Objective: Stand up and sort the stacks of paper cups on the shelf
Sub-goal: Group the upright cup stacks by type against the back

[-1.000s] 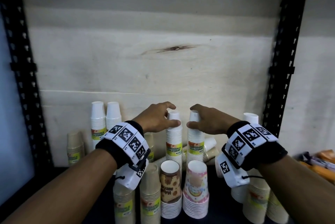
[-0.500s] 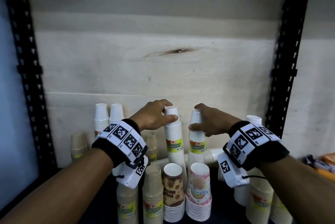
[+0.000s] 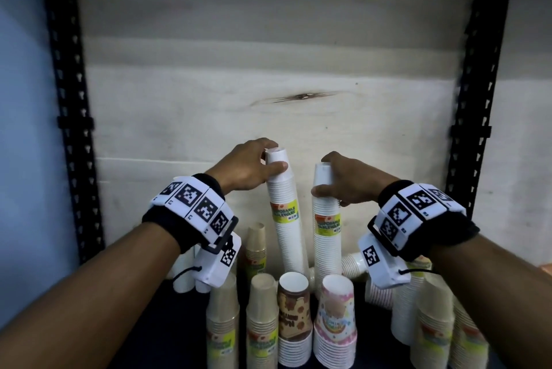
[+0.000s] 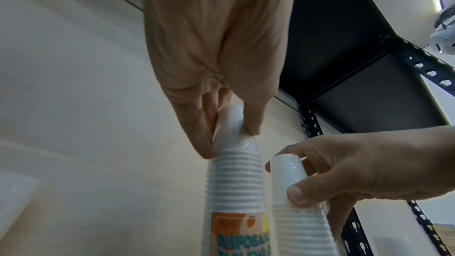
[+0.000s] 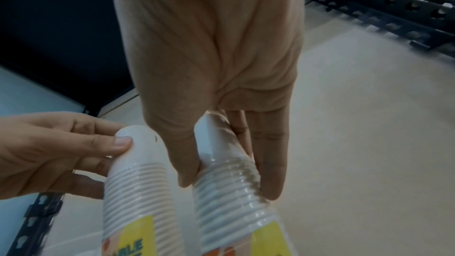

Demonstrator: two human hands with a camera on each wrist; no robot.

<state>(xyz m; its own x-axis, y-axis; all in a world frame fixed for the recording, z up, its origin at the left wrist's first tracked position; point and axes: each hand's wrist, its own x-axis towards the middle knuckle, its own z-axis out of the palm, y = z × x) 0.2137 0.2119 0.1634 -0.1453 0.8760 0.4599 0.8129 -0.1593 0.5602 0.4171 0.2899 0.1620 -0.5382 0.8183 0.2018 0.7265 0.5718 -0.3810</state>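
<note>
left white stack point(image 3: 285, 213): upright, leaning slightly, toward the shelf point(image 3: 182, 324) back, near the back panel point(image 3: 268, 69).
right white stack point(image 3: 327, 225): upright just beside it, tops apart.
in front: kraft stacks point(image 3: 261, 318), brown printed stack point(image 3: 294, 318), pink printed stack point(image 3: 336, 321) along the front edge.
behind: a white stack lying on its side point(image 3: 352, 261).
left hand point(image 3: 248, 168): thumb and fingers pinch the left stack's top.
right hand point(image 3: 346, 180): fingers curled round the right stack's top.
</note>
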